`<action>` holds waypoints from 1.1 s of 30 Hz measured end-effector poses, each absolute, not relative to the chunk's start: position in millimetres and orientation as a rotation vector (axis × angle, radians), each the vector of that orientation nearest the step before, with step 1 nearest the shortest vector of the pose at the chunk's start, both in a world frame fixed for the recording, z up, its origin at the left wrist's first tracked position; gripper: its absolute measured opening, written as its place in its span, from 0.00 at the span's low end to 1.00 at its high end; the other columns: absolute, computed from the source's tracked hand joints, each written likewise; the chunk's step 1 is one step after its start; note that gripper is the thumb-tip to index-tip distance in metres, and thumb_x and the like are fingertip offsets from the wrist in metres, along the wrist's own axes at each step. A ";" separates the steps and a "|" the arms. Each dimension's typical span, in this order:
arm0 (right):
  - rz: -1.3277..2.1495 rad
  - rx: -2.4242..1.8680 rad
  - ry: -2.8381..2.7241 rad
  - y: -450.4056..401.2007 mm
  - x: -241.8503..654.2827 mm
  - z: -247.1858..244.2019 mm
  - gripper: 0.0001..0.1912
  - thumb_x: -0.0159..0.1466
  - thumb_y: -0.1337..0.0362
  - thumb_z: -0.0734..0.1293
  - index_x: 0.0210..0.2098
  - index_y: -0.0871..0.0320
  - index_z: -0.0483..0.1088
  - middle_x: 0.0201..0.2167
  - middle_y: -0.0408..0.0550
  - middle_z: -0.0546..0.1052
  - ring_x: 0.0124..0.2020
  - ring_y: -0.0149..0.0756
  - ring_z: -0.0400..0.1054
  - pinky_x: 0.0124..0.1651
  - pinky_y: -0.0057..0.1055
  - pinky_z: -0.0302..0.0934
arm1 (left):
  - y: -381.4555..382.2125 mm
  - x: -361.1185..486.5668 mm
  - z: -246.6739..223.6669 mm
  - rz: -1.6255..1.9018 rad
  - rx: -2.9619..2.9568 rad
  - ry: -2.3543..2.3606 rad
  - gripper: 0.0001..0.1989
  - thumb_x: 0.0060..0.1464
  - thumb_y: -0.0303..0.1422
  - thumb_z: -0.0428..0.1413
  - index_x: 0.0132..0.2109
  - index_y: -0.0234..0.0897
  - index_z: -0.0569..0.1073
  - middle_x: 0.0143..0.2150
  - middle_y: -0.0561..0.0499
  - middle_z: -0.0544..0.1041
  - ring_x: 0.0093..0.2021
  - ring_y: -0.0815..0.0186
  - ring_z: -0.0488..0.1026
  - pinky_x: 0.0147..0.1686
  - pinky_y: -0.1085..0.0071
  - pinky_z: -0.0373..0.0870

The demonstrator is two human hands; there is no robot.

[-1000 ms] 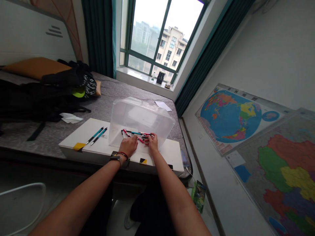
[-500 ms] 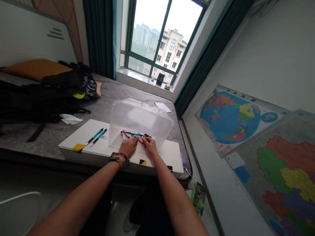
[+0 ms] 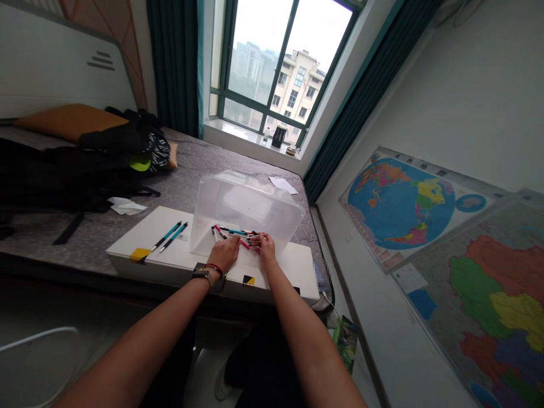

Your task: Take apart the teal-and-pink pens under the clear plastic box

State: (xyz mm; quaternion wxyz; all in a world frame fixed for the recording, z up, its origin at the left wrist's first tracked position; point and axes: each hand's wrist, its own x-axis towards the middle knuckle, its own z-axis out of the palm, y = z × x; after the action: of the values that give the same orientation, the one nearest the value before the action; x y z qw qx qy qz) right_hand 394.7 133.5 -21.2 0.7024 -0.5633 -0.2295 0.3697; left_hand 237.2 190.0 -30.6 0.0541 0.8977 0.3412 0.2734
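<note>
A clear plastic bin (image 3: 250, 207) lies on its side on a white box (image 3: 293, 269), its opening toward me. Several pens (image 3: 232, 231), teal, red and dark, lie loose inside it. My left hand (image 3: 226, 253) is closed at the front of the pens, its fingertips on something thin that I cannot make out. My right hand (image 3: 264, 247) is beside it at the right end of the pens, fingers curled around something too small to name. Two teal-and-black pens (image 3: 170, 237) lie side by side on the left part of the white box.
Behind the box is a grey mattress (image 3: 199, 156) with black bags (image 3: 55, 175), an orange pillow (image 3: 70, 120), a crumpled tissue (image 3: 126, 206) and a white paper (image 3: 283, 185). Maps hang on the right wall.
My right hand has shifted slightly right, a little away from my left hand, and its fingers look more raised. The whole view has moved slightly.
</note>
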 end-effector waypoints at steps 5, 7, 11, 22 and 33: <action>0.748 -1.271 -0.422 146.0 390.1 -11.2 0.13 0.58 0.54 0.69 0.33 0.57 0.68 0.29 0.46 0.80 0.22 0.29 0.69 0.21 0.22 0.59 | 190.7 238.3 -32.1 0.836 2.662 1.067 0.17 0.68 0.35 0.40 0.56 0.34 0.65 0.43 0.40 0.79 0.39 0.57 0.77 0.40 0.63 0.69; 0.695 -1.284 -0.392 155.3 389.6 -10.2 0.13 0.59 0.54 0.68 0.33 0.56 0.67 0.29 0.46 0.80 0.21 0.30 0.69 0.21 0.24 0.61 | 191.4 238.5 -33.1 0.840 2.634 1.075 0.17 0.67 0.35 0.40 0.56 0.33 0.65 0.42 0.39 0.79 0.39 0.57 0.77 0.40 0.63 0.69; 0.721 -1.294 -0.406 177.3 385.5 -10.0 0.12 0.61 0.54 0.68 0.33 0.56 0.66 0.31 0.50 0.80 0.24 0.32 0.72 0.24 0.27 0.66 | 193.3 238.5 -35.1 0.827 2.632 1.050 0.15 0.68 0.34 0.40 0.53 0.34 0.66 0.43 0.39 0.78 0.40 0.56 0.77 0.40 0.63 0.69; 0.663 -1.415 -0.637 170.4 380.9 -8.5 0.12 0.60 0.62 0.67 0.43 0.56 0.67 0.27 0.44 0.78 0.25 0.35 0.73 0.25 0.29 0.68 | 192.3 235.0 -29.1 0.806 2.709 0.947 0.18 0.69 0.35 0.38 0.54 0.38 0.69 0.46 0.42 0.75 0.42 0.59 0.74 0.43 0.63 0.68; 0.620 -1.547 -1.121 134.8 387.1 -35.3 0.23 0.63 0.45 0.63 0.25 0.57 0.69 0.18 0.40 0.70 0.19 0.29 0.61 0.25 0.25 0.57 | 195.7 237.7 -40.4 0.936 2.627 0.817 0.15 0.65 0.30 0.44 0.57 0.36 0.66 0.47 0.42 0.75 0.48 0.58 0.74 0.49 0.62 0.69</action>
State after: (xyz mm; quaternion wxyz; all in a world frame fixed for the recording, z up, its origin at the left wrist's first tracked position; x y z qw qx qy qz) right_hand 387.1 134.8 -35.3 0.5366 -0.6500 -0.4709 0.2604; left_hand 237.7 195.7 -40.4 0.1173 0.8977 0.2792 0.3200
